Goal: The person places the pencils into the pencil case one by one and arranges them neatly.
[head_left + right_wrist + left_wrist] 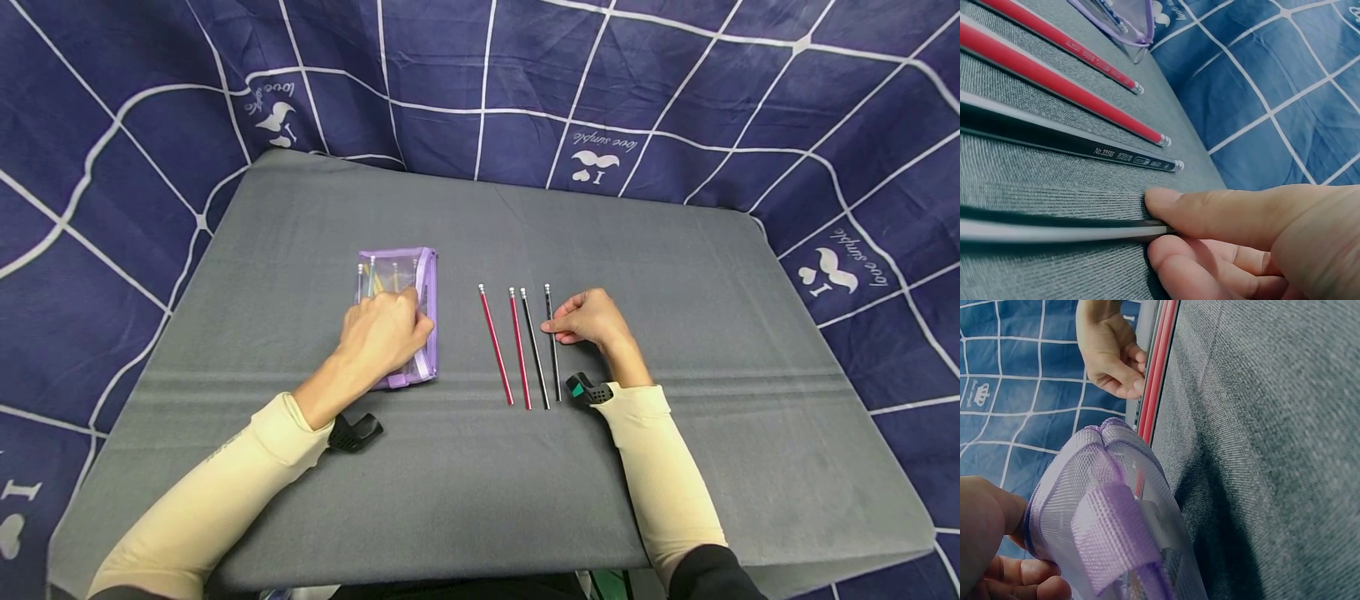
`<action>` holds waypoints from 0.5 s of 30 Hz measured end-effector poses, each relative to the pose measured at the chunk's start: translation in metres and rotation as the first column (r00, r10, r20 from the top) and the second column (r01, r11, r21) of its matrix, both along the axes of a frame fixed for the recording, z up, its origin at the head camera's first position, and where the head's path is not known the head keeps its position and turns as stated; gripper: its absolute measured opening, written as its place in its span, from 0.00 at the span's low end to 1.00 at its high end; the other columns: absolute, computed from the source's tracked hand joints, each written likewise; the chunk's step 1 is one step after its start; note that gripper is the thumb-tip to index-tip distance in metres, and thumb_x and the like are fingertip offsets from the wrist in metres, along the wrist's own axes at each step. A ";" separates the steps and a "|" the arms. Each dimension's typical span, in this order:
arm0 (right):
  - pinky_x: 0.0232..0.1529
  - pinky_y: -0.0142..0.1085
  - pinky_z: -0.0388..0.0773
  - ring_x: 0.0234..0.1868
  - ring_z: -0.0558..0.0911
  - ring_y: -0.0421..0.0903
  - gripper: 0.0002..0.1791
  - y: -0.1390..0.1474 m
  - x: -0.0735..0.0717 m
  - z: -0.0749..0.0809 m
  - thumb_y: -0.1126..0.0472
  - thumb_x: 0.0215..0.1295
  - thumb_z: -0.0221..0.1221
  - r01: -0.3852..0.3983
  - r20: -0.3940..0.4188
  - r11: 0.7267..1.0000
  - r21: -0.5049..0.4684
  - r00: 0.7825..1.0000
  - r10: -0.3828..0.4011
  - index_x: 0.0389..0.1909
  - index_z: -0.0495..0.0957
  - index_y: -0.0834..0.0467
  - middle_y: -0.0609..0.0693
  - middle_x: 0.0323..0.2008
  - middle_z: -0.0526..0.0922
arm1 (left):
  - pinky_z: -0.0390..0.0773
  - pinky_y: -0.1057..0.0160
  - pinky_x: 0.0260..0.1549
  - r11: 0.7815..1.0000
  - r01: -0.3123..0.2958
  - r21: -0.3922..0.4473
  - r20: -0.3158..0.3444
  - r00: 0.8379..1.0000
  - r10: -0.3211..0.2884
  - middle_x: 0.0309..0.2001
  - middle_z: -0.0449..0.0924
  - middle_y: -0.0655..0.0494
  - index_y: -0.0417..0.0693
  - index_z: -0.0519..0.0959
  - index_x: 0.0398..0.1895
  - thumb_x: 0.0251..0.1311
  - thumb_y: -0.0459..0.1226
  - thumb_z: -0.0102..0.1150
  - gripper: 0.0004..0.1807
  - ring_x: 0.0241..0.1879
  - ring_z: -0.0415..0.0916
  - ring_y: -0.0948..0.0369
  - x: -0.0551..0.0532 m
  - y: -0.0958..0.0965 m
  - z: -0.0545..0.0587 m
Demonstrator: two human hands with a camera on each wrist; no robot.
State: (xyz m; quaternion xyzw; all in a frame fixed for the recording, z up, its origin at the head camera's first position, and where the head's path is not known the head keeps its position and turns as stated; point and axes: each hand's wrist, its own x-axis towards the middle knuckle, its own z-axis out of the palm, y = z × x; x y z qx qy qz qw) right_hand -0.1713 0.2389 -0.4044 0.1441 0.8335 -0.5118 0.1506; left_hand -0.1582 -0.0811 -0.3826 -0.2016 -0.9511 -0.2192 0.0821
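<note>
Pencil handling seems underway: right fingers (1185,275) pinch 1 black pencil (1054,230), nearly closed; 3 pencils (520,348) lie left of them. Left fingers (1022,572) grip the pouch (428,321). Moving on likely needs a firm pinch.

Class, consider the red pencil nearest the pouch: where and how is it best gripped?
Probably pinch the red pencil at mid-length from above, thumb and finger on its long sides: it is slim and lies flat on the cloth, with gaps on both sides.
</note>
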 end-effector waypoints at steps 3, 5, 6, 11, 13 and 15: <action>0.23 0.29 0.79 0.17 0.80 0.36 0.14 0.001 0.000 -0.001 0.72 0.50 0.71 -0.011 0.002 1.000 -0.014 1.000 0.011 0.35 0.77 0.72 0.49 0.20 0.81 | 0.71 0.44 0.16 1.000 0.001 0.001 -0.002 1.000 -0.001 0.18 0.72 0.49 0.47 0.68 0.21 0.51 0.37 0.51 0.06 0.17 0.71 0.47 0.000 0.000 0.000; 0.23 0.29 0.79 0.17 0.80 0.36 0.13 0.001 0.000 -0.001 0.72 0.51 0.70 -0.018 0.004 1.000 -0.019 1.000 0.018 0.35 0.77 0.73 0.49 0.20 0.82 | 0.71 0.44 0.16 1.000 0.001 0.000 -0.002 1.000 -0.001 0.18 0.72 0.49 0.47 0.68 0.21 0.51 0.36 0.52 0.06 0.17 0.71 0.47 0.000 0.001 0.000; 0.24 0.29 0.79 0.17 0.80 0.36 0.13 0.002 0.000 0.000 0.72 0.51 0.70 -0.022 0.006 1.000 -0.020 1.000 0.022 0.35 0.77 0.73 0.49 0.20 0.82 | 0.71 0.44 0.16 1.000 0.001 -0.002 -0.001 1.000 -0.001 0.18 0.72 0.49 0.46 0.68 0.21 0.51 0.36 0.52 0.07 0.17 0.71 0.47 0.000 0.001 0.000; 0.24 0.30 0.79 0.18 0.80 0.37 0.13 0.003 0.000 0.002 0.72 0.52 0.69 -0.018 0.012 0.999 -0.030 1.000 0.019 0.36 0.77 0.73 0.50 0.21 0.82 | 0.71 0.44 0.16 1.000 0.003 -0.005 0.004 1.000 -0.003 0.18 0.72 0.49 0.46 0.68 0.21 0.52 0.36 0.52 0.07 0.17 0.71 0.47 0.000 0.001 0.000; 0.25 0.30 0.80 0.18 0.81 0.37 0.13 0.003 0.000 0.002 0.72 0.53 0.69 -0.017 0.014 0.999 -0.032 1.000 0.017 0.36 0.77 0.73 0.50 0.21 0.81 | 0.71 0.44 0.16 1.000 0.003 -0.005 0.003 1.000 -0.003 0.18 0.72 0.49 0.46 0.68 0.21 0.52 0.37 0.52 0.07 0.17 0.71 0.47 0.000 0.000 0.000; 0.26 0.31 0.80 0.19 0.81 0.38 0.12 0.004 -0.001 0.003 0.73 0.53 0.68 -0.018 0.012 0.999 -0.034 1.000 0.019 0.36 0.77 0.73 0.50 0.21 0.82 | 0.71 0.44 0.16 1.000 0.004 -0.005 0.000 1.000 -0.004 0.18 0.71 0.49 0.46 0.68 0.21 0.52 0.37 0.52 0.07 0.17 0.71 0.47 0.000 0.000 0.000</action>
